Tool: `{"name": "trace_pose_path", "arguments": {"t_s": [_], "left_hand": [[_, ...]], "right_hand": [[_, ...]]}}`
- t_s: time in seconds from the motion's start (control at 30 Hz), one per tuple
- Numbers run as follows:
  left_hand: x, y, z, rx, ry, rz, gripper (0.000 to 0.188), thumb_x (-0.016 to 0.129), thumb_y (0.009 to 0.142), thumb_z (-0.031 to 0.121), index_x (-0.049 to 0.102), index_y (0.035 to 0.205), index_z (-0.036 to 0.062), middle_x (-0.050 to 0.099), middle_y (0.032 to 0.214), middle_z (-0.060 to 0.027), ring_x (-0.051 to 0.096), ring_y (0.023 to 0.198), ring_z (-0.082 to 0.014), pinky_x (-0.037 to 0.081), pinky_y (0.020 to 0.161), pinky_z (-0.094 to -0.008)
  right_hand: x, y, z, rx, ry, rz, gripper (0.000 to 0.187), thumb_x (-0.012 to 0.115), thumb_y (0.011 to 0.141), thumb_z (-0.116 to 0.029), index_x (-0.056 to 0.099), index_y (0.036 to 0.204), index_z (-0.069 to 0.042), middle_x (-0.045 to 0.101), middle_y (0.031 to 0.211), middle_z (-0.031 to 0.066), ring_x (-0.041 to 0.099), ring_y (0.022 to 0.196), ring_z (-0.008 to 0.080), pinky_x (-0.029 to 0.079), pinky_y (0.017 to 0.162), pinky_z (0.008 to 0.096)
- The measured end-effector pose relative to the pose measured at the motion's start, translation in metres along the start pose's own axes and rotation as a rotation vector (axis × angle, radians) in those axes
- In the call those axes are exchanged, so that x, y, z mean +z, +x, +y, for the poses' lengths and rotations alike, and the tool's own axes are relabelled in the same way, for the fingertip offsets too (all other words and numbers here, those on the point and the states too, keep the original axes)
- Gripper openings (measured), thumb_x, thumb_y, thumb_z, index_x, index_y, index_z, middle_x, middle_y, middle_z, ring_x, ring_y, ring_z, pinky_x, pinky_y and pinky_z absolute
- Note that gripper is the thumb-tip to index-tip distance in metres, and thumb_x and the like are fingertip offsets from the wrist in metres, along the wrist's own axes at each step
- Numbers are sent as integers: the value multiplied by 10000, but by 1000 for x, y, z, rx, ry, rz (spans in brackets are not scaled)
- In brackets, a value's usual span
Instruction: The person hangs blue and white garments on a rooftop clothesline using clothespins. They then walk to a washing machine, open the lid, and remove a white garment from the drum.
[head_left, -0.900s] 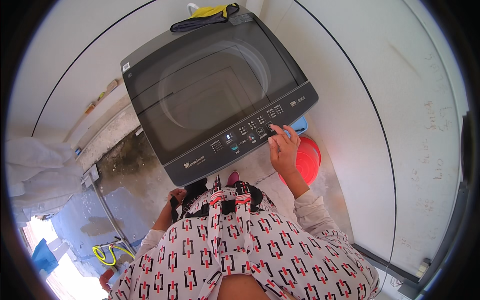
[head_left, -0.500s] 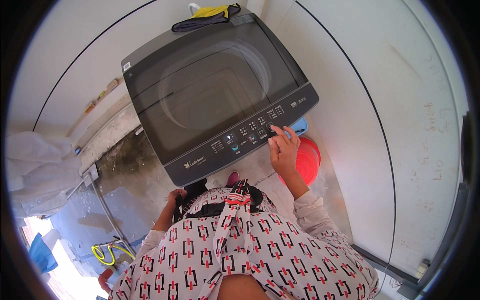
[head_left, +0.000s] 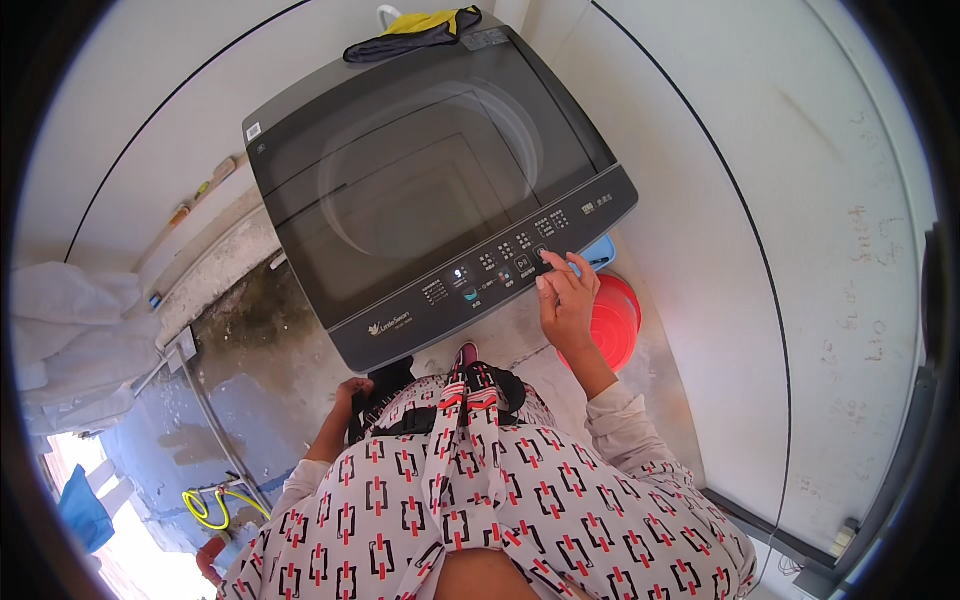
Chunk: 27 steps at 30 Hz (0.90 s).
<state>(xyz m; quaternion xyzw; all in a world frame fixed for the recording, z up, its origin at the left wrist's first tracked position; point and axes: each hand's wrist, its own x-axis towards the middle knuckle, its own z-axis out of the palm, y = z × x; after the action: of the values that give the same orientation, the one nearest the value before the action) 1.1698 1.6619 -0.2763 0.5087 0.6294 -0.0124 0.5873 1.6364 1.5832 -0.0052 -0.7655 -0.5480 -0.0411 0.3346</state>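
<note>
A dark grey top-loading washing machine (head_left: pixel 290 215) stands in front of me, its glass lid (head_left: pixel 400 190) down. Along its near edge runs a black control panel (head_left: pixel 420 305) with lit symbols and a small display (head_left: pixel 459 274). My right hand (head_left: pixel 570 305) is over the panel's right part, with the index fingertip on a round button and the other fingers loosely bent, holding nothing. Low at my waist, left of the machine's near corner, my left hand (head_left: pixel 352 392) is curled beside a black strap (head_left: pixel 357 415); whether it grips the strap is hidden.
A red bucket (head_left: pixel 622 335) and a light blue container (head_left: pixel 600 252) stand right of the machine. Yellow-and-black cloth (head_left: pixel 420 35) lies on its back edge. White walls rise behind and to the right (head_left: pixel 720 260). A yellow hose (head_left: pixel 205 512) and white fabric (head_left: pixel 75 330) are at the left.
The patterned tie on my clothing has swung, showing a second strip on the left. Blue cloth at the far left has shifted slightly. Both hands stay in place.
</note>
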Motion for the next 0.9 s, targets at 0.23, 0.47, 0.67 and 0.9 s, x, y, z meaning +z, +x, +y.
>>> {"name": "trace_pose_path", "arguments": {"t_s": [0.23, 0.47, 0.67, 0.9], "left_hand": [[6, -10, 17, 48, -15, 42, 128, 632, 843, 172, 665, 863, 50, 589, 611, -2, 495, 449, -74, 403, 403, -231], [7, -18, 27, 27, 7, 57, 151, 644, 844, 198, 665, 855, 50, 575, 584, 1, 483, 432, -76, 392, 394, -234], [7, -13, 20, 63, 3, 46, 160, 646, 847, 217, 665, 856, 58, 563, 572, -1, 483, 436, -77, 395, 397, -241], [4, -22, 31, 71, 73, 42, 161, 638, 855, 225, 665, 866, 67, 573, 609, 5, 509, 469, -77, 436, 427, -242]], "right_hand": [[1, -1, 1, 1, -2, 1, 103, 564, 854, -157, 590, 814, -66, 584, 1191, 30, 438, 1136, 310, 289, 941, 442], [1, -1, -1, 0, 4, -4, 99, 563, 852, -155, 591, 814, -68, 583, 1192, 26, 429, 1144, 306, 285, 944, 443], [1, -1, -1, 1, 1, -5, 93, 565, 847, -151, 593, 812, -69, 580, 1196, 19, 427, 1146, 304, 284, 948, 444], [1, -1, -1, 1, 5, -9, 89, 569, 844, -150, 595, 811, -71, 581, 1196, 19, 426, 1149, 301, 283, 949, 440]]}}
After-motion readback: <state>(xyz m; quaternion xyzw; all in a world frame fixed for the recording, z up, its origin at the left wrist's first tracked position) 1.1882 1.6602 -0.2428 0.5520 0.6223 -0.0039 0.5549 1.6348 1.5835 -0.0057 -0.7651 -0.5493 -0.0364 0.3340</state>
